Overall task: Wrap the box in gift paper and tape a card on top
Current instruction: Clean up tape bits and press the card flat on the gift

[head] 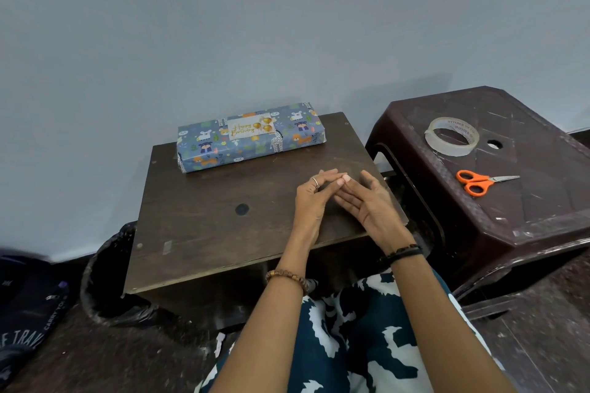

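A long box (287, 140) wrapped in blue animal-print gift paper lies at the far edge of the small dark wooden table (204, 226). A white "Happy Birthday" card (250, 128) with gold balloons lies flat on top of it. My left hand (311, 198) and my right hand (367, 201) hover over the table's near right part, well in front of the box. Their fingertips meet, the fingers are relaxed, and neither hand holds anything that I can see.
To the right stands a brown plastic stool (526, 201) carrying a roll of clear tape (451, 136) and orange-handled scissors (479, 181). A black bin (105, 281) sits left of the table. A dark bag (28, 313) lies at the far left. A blue wall stands behind.
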`<state>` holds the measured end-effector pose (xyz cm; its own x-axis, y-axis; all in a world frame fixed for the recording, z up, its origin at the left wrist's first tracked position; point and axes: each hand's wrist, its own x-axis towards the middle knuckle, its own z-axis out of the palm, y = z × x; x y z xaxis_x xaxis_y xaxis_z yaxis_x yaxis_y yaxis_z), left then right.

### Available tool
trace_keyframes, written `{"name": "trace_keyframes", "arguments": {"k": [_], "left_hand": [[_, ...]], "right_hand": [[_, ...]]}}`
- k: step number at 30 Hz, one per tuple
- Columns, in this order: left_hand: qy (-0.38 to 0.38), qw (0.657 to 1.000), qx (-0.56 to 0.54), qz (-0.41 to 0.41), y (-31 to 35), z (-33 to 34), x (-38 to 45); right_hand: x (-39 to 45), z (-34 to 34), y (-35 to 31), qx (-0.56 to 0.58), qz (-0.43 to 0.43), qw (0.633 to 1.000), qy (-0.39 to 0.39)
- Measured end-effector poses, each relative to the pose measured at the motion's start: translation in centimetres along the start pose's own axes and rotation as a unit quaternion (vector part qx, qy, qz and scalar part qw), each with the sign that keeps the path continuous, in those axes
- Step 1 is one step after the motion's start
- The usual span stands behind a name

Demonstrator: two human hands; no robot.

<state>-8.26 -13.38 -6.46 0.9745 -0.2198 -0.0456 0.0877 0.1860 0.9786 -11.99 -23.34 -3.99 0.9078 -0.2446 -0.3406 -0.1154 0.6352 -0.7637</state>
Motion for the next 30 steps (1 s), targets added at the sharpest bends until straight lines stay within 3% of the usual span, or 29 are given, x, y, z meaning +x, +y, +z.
{"name": "trace_keyframes", "arguments": {"k": [7, 16, 20, 30], "left_hand": [[0.019, 1.0, -0.015, -0.017, 0.0, -0.1, 0.1], [0.024, 0.999, -0.037, -0.027, 0.3, -0.2, -0.2], [0.042, 0.996, -0.065, -0.043, 0.9, -0.2, -0.2], [0.074, 0.97, -0.211, -0.095, 2.2, -3.9, -2.6]], "right_hand": [[0.3, 0.5, 0.4, 0.093, 0.051, 0.994, -0.028], [0.1, 0.9, 1.3, -0.104, -0.06, 0.991, -0.057], [0.0, 1.2, 1.7, -0.104, -0.082, 0.99, -0.053], [-1.7, 4.5, 3.6, -0.021, 0.026, 0.993, -0.112]]}}
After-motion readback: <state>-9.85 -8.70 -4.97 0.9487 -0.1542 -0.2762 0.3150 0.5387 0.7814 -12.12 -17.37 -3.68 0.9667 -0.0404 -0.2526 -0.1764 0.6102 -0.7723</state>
